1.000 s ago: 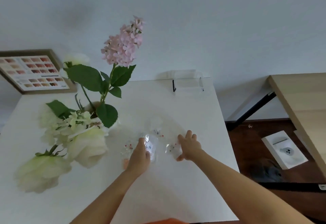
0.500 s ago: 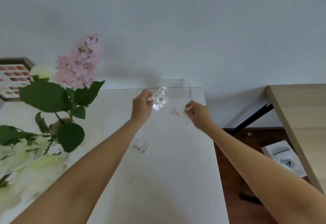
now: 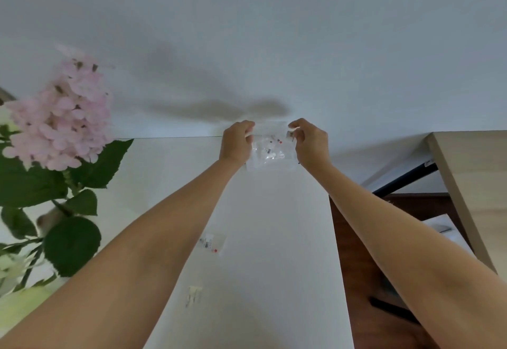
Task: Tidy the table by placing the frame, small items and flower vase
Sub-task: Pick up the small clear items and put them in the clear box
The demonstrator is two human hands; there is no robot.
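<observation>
Both arms stretch out toward the far edge of the white worktop (image 3: pixel 274 239), at about 12 o'clock in the view. The left hand (image 3: pixel 236 140) and the right hand (image 3: pixel 310 141) are apart, each pinching one side of a clear plastic container (image 3: pixel 270 147) near the wall; small packets with red dots show through it. The container seems to sit at the worktop's back edge, though whether it rests there or is lifted cannot be told.

At 6 o'clock from the hands, between the forearms, a small clear packet (image 3: pixel 212 243) lies flat on the worktop, and a paler small item (image 3: pixel 194 295) lies nearer the camera. At 9 o'clock stand the pink blossoms (image 3: pixel 61 112) and green leaves (image 3: pixel 72 245) of the flower vase arrangement; the vase itself is mostly hidden. At 3 o'clock a wooden table (image 3: pixel 472 181) stands apart.
</observation>
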